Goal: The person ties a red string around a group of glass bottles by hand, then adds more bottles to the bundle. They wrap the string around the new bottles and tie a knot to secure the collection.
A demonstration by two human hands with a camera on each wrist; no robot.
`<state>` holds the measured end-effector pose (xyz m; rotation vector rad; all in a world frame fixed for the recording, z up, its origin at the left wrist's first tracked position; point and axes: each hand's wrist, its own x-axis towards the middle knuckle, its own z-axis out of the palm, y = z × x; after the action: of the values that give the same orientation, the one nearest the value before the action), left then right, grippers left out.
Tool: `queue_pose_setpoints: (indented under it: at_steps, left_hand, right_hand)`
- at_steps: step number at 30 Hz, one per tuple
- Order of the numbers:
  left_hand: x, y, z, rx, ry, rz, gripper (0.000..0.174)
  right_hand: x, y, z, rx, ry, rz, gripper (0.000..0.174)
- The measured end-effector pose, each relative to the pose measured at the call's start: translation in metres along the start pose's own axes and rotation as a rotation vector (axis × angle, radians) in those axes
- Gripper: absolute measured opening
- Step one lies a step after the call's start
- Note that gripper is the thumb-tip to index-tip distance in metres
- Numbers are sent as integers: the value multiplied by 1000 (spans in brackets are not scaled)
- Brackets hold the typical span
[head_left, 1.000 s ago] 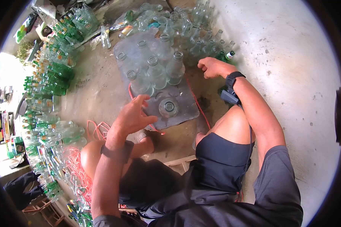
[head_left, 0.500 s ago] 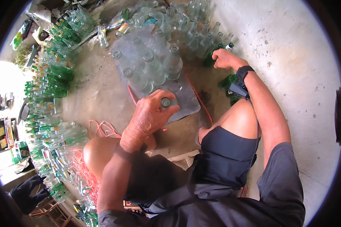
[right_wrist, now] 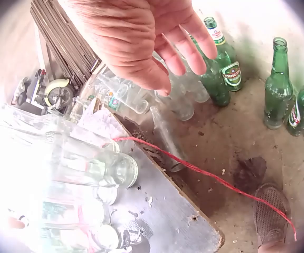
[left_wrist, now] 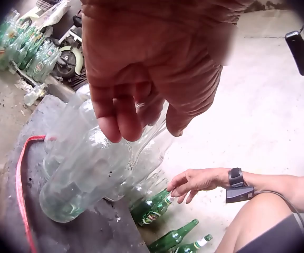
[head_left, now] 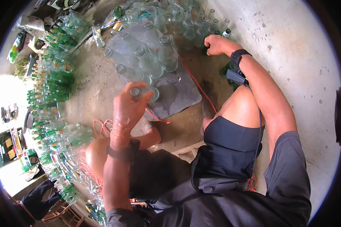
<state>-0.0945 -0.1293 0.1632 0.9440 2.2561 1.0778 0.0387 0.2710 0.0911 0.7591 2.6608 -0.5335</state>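
My left hand [head_left: 129, 106] grips a clear bottle [head_left: 154, 94] near its mouth, and the bottle leans beside a cluster of clear bottles [head_left: 148, 62] on a grey slab [head_left: 180, 96]. In the left wrist view, that bottle [left_wrist: 70, 192] slants down from the curled fingers of the hand [left_wrist: 152, 58]. At the right, my right hand [head_left: 221, 45] is over green bottles by the wall. The right wrist view shows this hand [right_wrist: 136, 42] with fingers loosely bent, thumb apart and nothing between them; a green bottle [right_wrist: 215, 84] stands behind, its top partly hidden by the fingers.
Rows of green and clear bottles [head_left: 57, 72] line the left side. More clear bottles [head_left: 189, 32] stand beyond the slab, near the white wall [head_left: 284, 68]. Red cord [head_left: 191, 77] runs along the slab's side. Other green bottles [right_wrist: 278, 95] stand on the floor by a shoe [right_wrist: 270, 211].
My left hand has closed around the bottle that stood alone on the slab and moved it left, tilting it. My right hand has moved farther forward, over the green bottles.
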Motion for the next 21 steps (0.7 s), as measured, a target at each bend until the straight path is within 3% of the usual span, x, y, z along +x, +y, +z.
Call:
queue_pose_setpoints:
  at_steps: [5,9,11,15,20,21]
  left_hand:
    - [0,11,-2,-64,-4,-96,32]
    - [5,2,-3,-49,34,-78,33]
    - [4,-1,-2,-52,34,-54,35]
    - [3,-3,-5,-79,13,-52,37]
    - [1,8,-10,-30,-17,-65,46]
    - [0,9,-11,-37,-16,-66,46]
  right_hand:
    - [-6,-4,0,33,33,16,32]
    - [4,4,3,-10,47,-20,25]
    - [1,-1,-1,93,67,58,18]
    - [12,-8,-8,76,206,0,16]
    - [34,-14,-30,90,270,-27,29]
    - [43,-11,-30,51,297,-76,39]
